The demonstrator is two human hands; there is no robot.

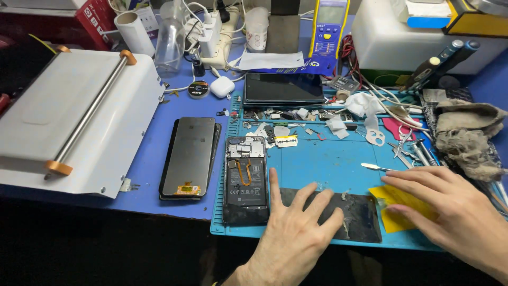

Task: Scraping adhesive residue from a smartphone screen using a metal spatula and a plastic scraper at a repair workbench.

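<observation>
Left hand (296, 233) lies flat, grip released, on the dark panel (354, 214); right hand (450, 212) presses a yellow cloth (394, 204)

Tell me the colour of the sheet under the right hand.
Yellow sheet under the right hand, seen in the head view.

The left hand (293, 233) covers part of the dark back panel (354, 214) — the right hand (450, 212) hides much of the yellow cloth (394, 198), its wrist cut off at the frame's edge.
</observation>
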